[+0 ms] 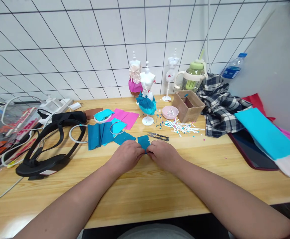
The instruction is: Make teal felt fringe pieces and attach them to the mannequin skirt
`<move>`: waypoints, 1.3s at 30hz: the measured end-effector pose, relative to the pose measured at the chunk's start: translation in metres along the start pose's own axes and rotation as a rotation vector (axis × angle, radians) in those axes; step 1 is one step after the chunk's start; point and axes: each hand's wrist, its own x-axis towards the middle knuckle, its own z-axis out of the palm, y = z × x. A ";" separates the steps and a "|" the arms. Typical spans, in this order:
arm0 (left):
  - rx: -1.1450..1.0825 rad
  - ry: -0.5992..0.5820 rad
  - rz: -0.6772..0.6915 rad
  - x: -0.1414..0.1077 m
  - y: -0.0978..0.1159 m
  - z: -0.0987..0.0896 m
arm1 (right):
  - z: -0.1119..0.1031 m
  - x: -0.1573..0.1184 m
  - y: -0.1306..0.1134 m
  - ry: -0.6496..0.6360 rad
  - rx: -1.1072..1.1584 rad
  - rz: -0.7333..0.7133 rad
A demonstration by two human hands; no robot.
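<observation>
My left hand (pixel 129 154) and my right hand (pixel 164 154) meet over the table, fingertips pinched on the near edge of a small dark teal piece of crepe paper (pixel 144 143). Its right edge is cut into a jagged fringe. Just beyond my right hand lie black thread snips (pixel 159 136). Left of the piece are a folded dark teal sheet (pixel 100 134), a bright turquoise sheet (pixel 117 127) and a thin metal ring. Farther back stands a small white mannequin (pixel 147 81) wearing a ruffled teal and turquoise skirt (pixel 146 103).
A pink bowl (pixel 170 112), a cardboard box (pixel 189 106) and scattered white paper strips (pixel 181 127) stand right of the mannequin. At left are a black headset (pixel 52 161) and cables. A plaid cloth (pixel 216 109), a tablet (pixel 251 154) and turquoise paper (pixel 269 132) lie at right.
</observation>
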 end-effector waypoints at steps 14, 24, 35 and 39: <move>-0.035 0.004 -0.020 -0.001 -0.003 0.003 | 0.000 0.000 0.002 -0.018 0.030 0.030; -0.017 -0.009 0.002 -0.001 -0.001 0.003 | 0.003 0.000 0.002 -0.002 0.002 -0.012; 0.004 0.000 -0.015 0.000 -0.001 -0.001 | -0.001 0.000 0.000 -0.037 0.000 0.037; -0.006 0.024 0.001 -0.001 -0.001 0.001 | -0.002 -0.001 -0.001 -0.029 -0.016 0.029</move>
